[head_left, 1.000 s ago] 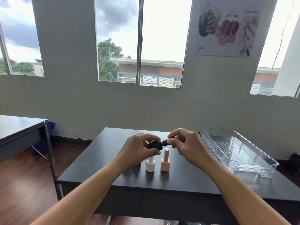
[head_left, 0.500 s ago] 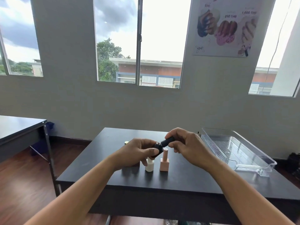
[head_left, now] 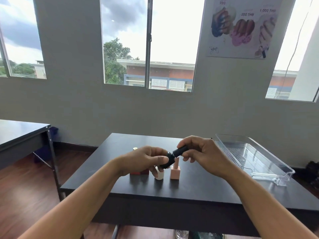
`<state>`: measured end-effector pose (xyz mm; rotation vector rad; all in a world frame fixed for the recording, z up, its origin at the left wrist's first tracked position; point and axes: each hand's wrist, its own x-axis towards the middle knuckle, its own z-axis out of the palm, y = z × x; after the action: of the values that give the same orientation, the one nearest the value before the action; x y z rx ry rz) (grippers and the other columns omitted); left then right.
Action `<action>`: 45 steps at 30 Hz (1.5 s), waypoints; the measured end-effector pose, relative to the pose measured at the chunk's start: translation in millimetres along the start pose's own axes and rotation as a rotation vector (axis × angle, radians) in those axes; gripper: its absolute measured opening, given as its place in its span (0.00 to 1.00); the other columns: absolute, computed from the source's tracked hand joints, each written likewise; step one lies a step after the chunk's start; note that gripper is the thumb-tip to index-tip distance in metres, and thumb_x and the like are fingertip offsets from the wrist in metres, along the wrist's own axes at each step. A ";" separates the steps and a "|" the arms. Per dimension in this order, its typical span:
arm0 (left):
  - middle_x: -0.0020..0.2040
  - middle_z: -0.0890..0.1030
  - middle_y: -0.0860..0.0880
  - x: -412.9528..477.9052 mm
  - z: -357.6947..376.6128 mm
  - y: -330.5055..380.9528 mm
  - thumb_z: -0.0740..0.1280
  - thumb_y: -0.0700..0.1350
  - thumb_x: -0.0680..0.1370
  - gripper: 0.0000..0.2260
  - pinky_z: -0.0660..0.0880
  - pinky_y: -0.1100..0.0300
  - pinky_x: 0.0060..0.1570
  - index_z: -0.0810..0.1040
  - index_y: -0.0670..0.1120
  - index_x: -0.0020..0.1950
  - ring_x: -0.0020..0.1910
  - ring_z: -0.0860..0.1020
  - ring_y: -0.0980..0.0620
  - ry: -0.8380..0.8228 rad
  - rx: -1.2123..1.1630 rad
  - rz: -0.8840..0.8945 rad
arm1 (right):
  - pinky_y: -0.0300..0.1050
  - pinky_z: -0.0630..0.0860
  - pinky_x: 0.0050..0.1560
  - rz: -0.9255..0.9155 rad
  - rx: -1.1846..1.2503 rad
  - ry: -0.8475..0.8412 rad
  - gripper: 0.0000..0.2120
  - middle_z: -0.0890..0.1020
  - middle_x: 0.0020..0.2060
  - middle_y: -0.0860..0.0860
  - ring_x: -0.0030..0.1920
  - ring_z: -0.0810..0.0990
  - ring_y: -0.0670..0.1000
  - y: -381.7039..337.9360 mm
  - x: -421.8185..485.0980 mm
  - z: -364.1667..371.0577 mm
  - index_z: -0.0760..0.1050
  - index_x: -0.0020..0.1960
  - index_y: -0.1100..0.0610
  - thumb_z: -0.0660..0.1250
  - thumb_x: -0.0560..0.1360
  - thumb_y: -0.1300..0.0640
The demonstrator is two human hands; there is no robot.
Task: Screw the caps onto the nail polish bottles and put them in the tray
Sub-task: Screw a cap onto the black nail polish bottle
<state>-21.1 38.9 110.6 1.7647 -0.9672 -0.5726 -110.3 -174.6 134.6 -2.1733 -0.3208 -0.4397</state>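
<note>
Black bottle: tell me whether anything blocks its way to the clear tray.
Nothing visible does. The left hand holds the black bottle and the right hand grips its cap above the table. The tabletop between them and the tray is bare. The pink bottle stands below the held one.

black bottle point(head_left: 166, 163) is up in the air, tilted, black cap point(head_left: 180, 151) at its upper end. 1 white bottle point(head_left: 159, 175) and 1 pink bottle point(head_left: 175, 171) stand upright side by side just below it, clear tray point(head_left: 255, 157) well off to the right.
</note>
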 end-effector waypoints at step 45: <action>0.46 0.81 0.44 -5.3 -1.9 -0.9 0.66 0.54 0.79 0.19 0.81 0.54 0.42 0.80 0.39 0.60 0.41 0.78 0.47 -0.056 -0.243 0.078 | 0.43 0.82 0.36 -0.023 0.135 0.039 0.07 0.85 0.39 0.56 0.37 0.84 0.50 -17.4 -10.8 -1.7 0.79 0.52 0.60 0.66 0.76 0.68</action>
<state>-22.4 44.5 110.2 1.4963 -0.9575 -0.6634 -126.9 -166.5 143.4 -2.0287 -0.3440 -0.4595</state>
